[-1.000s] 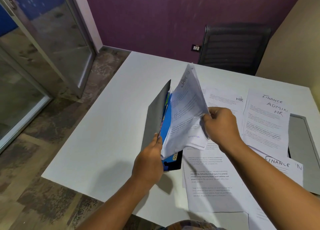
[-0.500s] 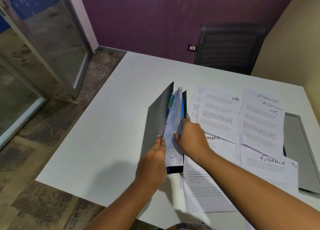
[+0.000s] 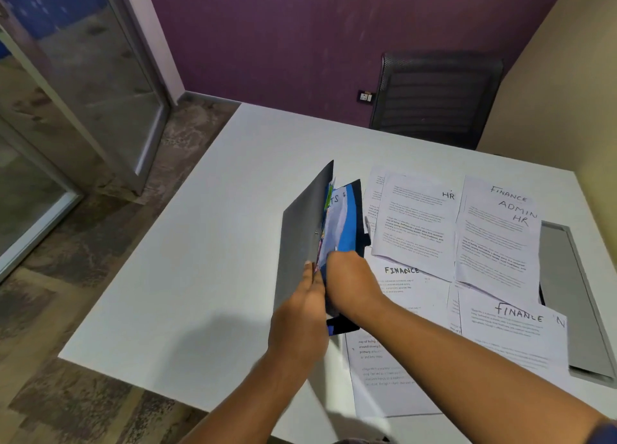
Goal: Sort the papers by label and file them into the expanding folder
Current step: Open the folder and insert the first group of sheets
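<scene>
The expanding folder [image 3: 302, 236] stands on edge on the white table [image 3: 207, 243], its grey cover leaning left and blue dividers showing inside. My left hand [image 3: 300, 313] grips the grey cover's near edge. My right hand [image 3: 350, 283] is pushed into a pocket, pressing white sheets [image 3: 335, 223] down between the dividers. To the right, loose papers lie flat: one marked HR [image 3: 417, 216], one marked FINANCE, ADMIN, HR [image 3: 497, 229], and two marked FINANCE [image 3: 404, 283] [image 3: 514, 330].
A grey flat folder or board [image 3: 574, 296] lies under the papers at the table's right edge. A black mesh chair [image 3: 437, 99] stands behind the table against the purple wall. A glass door [image 3: 83, 86] is to the left.
The white sheets my right hand held fanned above the folder have gone down into it. My right hand has followed them into the pocket, close against my left hand.
</scene>
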The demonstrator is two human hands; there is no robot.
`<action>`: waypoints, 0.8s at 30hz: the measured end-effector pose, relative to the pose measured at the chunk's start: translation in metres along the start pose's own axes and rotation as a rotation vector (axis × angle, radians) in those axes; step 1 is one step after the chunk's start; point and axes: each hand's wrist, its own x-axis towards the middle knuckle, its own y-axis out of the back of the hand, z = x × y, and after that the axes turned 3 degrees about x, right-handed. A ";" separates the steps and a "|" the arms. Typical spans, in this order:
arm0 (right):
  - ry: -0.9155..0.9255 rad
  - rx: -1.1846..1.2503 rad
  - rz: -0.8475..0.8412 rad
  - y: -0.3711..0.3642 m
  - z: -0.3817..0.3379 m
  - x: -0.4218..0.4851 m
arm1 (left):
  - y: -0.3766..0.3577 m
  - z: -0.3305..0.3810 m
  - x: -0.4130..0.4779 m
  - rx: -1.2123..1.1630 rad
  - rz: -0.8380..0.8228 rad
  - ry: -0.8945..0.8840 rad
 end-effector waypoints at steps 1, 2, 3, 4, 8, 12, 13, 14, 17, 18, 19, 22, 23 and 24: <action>-0.012 0.034 -0.001 0.000 0.003 0.001 | 0.000 0.002 -0.001 0.024 0.005 -0.022; -0.015 0.065 0.001 0.001 0.006 0.001 | 0.000 0.002 -0.002 0.051 0.008 -0.047; -0.013 0.091 0.010 0.002 0.008 -0.001 | -0.001 0.002 -0.003 0.056 0.013 -0.065; -0.010 0.120 0.033 0.004 0.011 -0.004 | -0.001 0.002 -0.003 0.047 0.016 -0.071; -0.030 0.284 0.201 0.012 0.025 -0.019 | 0.000 0.001 0.000 0.102 -0.071 0.013; -0.145 0.458 0.344 0.007 0.050 -0.030 | -0.001 0.004 0.001 0.090 -0.079 0.018; -0.211 0.476 0.311 0.003 0.056 -0.030 | -0.002 0.004 0.001 0.089 -0.077 0.021; -0.282 0.519 0.247 -0.002 0.062 -0.030 | -0.003 0.004 0.002 0.091 -0.080 0.024; -0.428 0.781 0.073 -0.014 0.071 -0.029 | -0.007 0.002 0.002 0.108 -0.104 0.023; -0.431 0.823 0.059 -0.017 0.073 -0.028 | -0.008 0.001 0.002 0.133 -0.106 0.004; -0.424 0.830 0.056 -0.019 0.074 -0.028 | -0.009 0.001 0.001 0.165 -0.105 -0.026; -0.418 0.834 0.066 -0.024 0.075 -0.027 | -0.012 -0.001 0.001 0.210 -0.152 -0.058; -0.425 0.825 0.066 -0.027 0.075 -0.026 | -0.014 -0.001 0.002 0.202 -0.182 -0.046; -0.436 0.827 0.061 -0.031 0.075 -0.025 | -0.017 -0.003 0.003 0.195 -0.209 -0.038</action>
